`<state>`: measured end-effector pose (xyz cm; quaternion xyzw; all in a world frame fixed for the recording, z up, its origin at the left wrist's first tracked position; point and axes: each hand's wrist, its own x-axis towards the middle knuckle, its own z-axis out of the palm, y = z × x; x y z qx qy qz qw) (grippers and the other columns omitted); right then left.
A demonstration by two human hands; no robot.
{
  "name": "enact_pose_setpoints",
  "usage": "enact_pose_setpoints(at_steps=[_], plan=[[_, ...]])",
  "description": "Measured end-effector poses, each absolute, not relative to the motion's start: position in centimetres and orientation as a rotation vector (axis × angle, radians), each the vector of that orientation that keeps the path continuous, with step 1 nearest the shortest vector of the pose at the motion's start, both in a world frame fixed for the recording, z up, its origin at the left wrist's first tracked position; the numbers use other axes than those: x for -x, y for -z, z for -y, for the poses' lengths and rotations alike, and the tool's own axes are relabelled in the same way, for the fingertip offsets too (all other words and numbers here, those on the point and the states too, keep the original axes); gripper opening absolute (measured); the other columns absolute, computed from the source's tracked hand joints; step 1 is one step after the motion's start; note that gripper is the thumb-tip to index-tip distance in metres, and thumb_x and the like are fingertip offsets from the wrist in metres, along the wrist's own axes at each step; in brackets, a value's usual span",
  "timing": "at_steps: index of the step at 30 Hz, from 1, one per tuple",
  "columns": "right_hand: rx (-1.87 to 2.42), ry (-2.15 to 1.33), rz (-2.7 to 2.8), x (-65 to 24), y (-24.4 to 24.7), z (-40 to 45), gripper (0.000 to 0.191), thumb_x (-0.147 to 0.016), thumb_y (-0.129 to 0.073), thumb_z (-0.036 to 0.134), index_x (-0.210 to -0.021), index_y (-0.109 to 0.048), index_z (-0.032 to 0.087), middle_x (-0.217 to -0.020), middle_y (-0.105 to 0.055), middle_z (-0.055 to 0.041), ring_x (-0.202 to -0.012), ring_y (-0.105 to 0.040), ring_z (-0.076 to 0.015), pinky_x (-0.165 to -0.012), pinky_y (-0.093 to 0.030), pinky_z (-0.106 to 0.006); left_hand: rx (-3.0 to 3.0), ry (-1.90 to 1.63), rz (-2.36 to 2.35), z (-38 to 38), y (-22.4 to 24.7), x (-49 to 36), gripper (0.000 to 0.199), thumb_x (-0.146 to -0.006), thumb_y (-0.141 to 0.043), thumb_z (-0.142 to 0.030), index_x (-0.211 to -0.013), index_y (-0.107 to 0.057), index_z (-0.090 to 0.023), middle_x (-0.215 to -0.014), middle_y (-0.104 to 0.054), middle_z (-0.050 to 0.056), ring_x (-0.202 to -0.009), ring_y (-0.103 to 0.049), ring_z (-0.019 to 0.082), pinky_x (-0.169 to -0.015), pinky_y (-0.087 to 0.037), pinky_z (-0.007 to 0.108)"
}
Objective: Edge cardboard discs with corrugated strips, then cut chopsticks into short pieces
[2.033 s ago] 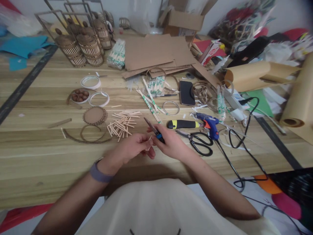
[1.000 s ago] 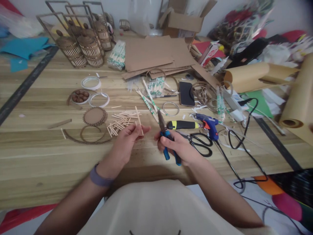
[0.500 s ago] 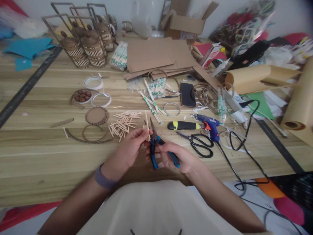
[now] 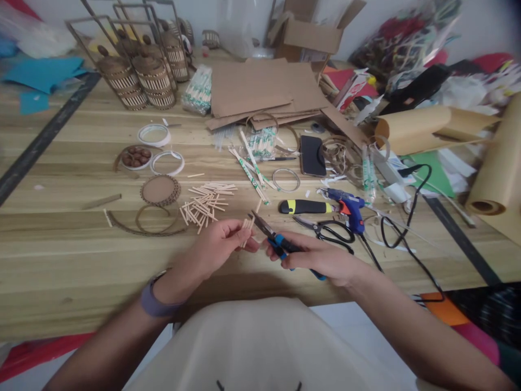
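My left hand (image 4: 228, 241) is closed, pinching a few short wooden sticks (image 4: 246, 225) between thumb and fingers. In my right hand (image 4: 313, 255) are blue-and-black long-nose pliers (image 4: 280, 242), gripped by the handles. Their jaws point up and left and meet the sticks at my left fingertips. One stick (image 4: 258, 206) angles up past the jaws; whether they grip it I cannot tell. Just beyond my left hand lies a loose pile of cut sticks (image 4: 205, 203). Paper-wrapped chopsticks (image 4: 249, 172) rest farther back.
To the right lie a yellow-and-black utility knife (image 4: 305, 207), black scissors (image 4: 331, 231) and a blue glue gun (image 4: 350, 209) with its cord. A round cardboard base (image 4: 160, 190) and tape rolls (image 4: 167, 163) sit left. Cardboard sheets (image 4: 252, 89) and stick lanterns (image 4: 152, 76) stand behind.
The pliers have swung from nearly upright to a slant, handles lower right, and my right hand has shifted right. The upright stick now leans right. My left hand still pinches the sticks.
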<state>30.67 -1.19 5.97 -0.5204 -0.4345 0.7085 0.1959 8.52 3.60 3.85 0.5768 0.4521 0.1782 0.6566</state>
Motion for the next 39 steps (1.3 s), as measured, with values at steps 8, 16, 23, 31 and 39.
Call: enact_pose_setpoints(at_steps=[8,16,23,31,39], plan=[[1.379,-2.049,1.231,-29.8,-6.5,0.7,0.017,-0.064,-0.063,0.019,-0.081,-0.062,0.020,-0.082,-0.057,-0.0005,-0.080,-0.048,-0.0165,-0.069,-0.036,-0.029,-1.344,-0.375,-0.917,-3.3,-3.7,-8.3,0.037,-0.091,-0.054,-0.048,-0.077,-0.071,-0.019,-0.078,-0.074,0.004,-0.077,-0.062,0.020,-0.073,-0.043,0.029],[1.394,-2.055,1.244,-29.3,-7.0,0.4,0.014,-0.063,-0.062,0.020,-0.076,-0.059,0.021,-0.080,-0.054,-0.0004,-0.079,-0.046,-0.0164,-0.067,-0.034,-0.029,-1.347,-0.351,-0.858,-3.3,-3.7,-8.2,0.036,-0.093,-0.053,-0.047,-0.080,-0.073,-0.020,-0.078,-0.075,0.004,-0.077,-0.063,0.020,-0.072,-0.043,0.029],[1.420,-2.035,1.244,-29.3,-6.7,0.5,0.022,-0.061,-0.062,0.020,-0.083,-0.062,0.020,-0.085,-0.057,-0.0010,-0.085,-0.049,-0.0179,-0.074,-0.036,-0.030,-1.337,-0.346,-0.876,-3.5,-3.8,-8.4,0.033,-0.091,-0.055,-0.044,-0.077,-0.072,-0.020,-0.074,-0.073,0.003,-0.074,-0.061,0.018,-0.072,-0.043,0.028],[1.339,-2.066,1.237,-29.5,-6.2,0.7,0.023,-0.064,-0.061,0.017,-0.087,-0.063,0.019,-0.086,-0.057,-0.0006,-0.084,-0.049,-0.0163,-0.073,-0.036,-0.029,-1.314,-0.365,-0.855,-3.4,-3.8,-8.4,0.033,-0.090,-0.057,-0.044,-0.071,-0.071,-0.021,-0.074,-0.073,0.003,-0.074,-0.061,0.019,-0.072,-0.043,0.028],[1.367,-1.989,1.304,-29.9,-4.4,1.1,0.029,-0.065,-0.057,0.014,-0.093,-0.063,0.018,-0.082,-0.057,-0.0008,-0.070,-0.050,-0.0135,-0.057,-0.036,-0.026,-1.329,-0.365,-0.847,-3.5,-4.1,-8.4,0.039,-0.091,-0.055,-0.046,-0.065,-0.069,-0.021,-0.072,-0.072,0.004,-0.077,-0.063,0.020,-0.074,-0.044,0.029]])
